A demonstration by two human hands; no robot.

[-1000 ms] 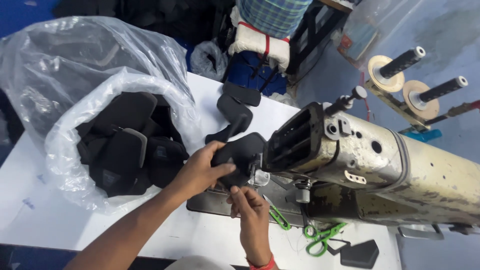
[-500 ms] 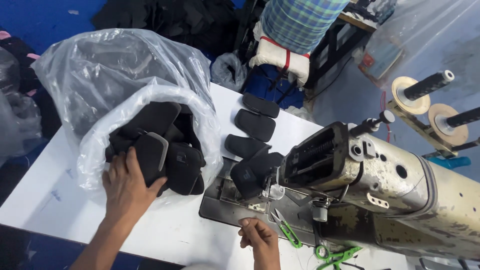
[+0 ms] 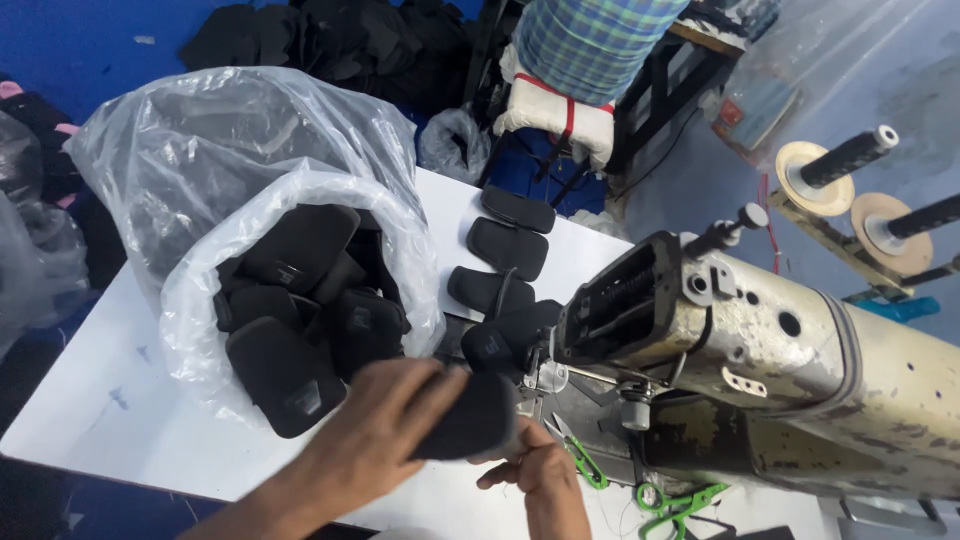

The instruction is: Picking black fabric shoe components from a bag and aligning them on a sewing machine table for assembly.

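My left hand (image 3: 375, 440) grips a black padded piece (image 3: 470, 418) and holds it flat just in front of the sewing machine's needle area (image 3: 545, 375). My right hand (image 3: 535, 470) touches the same piece from below, fingers curled against its right end. Another black piece (image 3: 505, 335) lies under the machine's head (image 3: 640, 300), linked in a chain to several sewn black pieces (image 3: 505, 250) trailing away across the white table (image 3: 110, 410).
A clear plastic bag (image 3: 250, 180) full of black padded pieces (image 3: 295, 320) sits open at my left. Green thread snips (image 3: 680, 500) lie by the machine's base. Thread spools (image 3: 840, 160) stand at the far right. A person in a checked shirt (image 3: 590, 45) sits beyond the table.
My left hand has pulled a black piece out of the bag and carried it right to the needle area. My right hand has come up to meet it.
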